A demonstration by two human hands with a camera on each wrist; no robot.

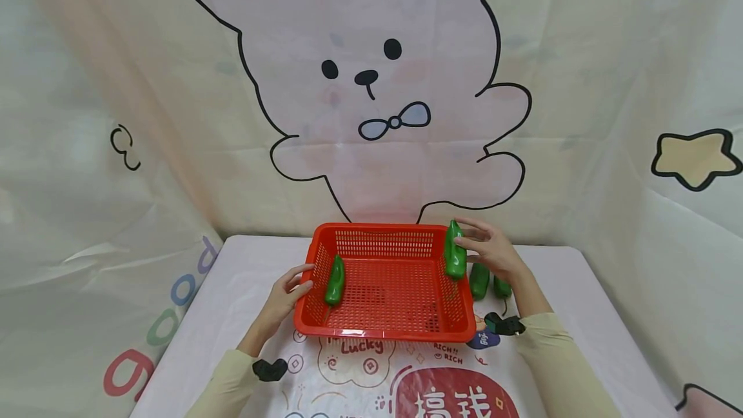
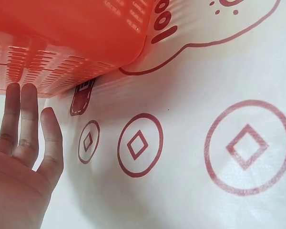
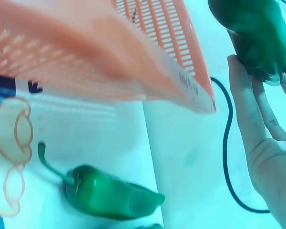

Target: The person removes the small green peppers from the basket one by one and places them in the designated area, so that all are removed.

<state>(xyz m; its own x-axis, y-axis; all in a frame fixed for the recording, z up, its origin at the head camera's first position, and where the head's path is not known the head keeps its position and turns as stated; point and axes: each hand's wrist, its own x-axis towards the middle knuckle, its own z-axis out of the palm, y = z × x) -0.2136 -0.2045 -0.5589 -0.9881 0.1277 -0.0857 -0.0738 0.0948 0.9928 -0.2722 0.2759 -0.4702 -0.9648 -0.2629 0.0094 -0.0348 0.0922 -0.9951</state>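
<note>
A red plastic basket [image 1: 383, 333] with slotted walls stands on the table, and one green pepper [image 1: 335, 282] lies inside it at the left. My left hand [image 1: 283, 300] touches the basket's left side; in the left wrist view its fingers [image 2: 28, 114] are extended, their tips against the slotted wall. Over the basket's right rim, my right hand [image 1: 495, 251] holds another green pepper [image 1: 455, 251] between thumb and fingers. Beside the basket, near that hand, lie two more green peppers, one [image 1: 479, 281] close to the wall and one [image 1: 502, 288] partly hidden by the wrist.
A white cloth [image 1: 342, 379] with red printed words and drawings covers the table's front. Behind the table hangs a sheet [image 1: 395, 173] with a cartoon animal. A dark cable [image 3: 227, 143] curves beneath my right hand in the right wrist view.
</note>
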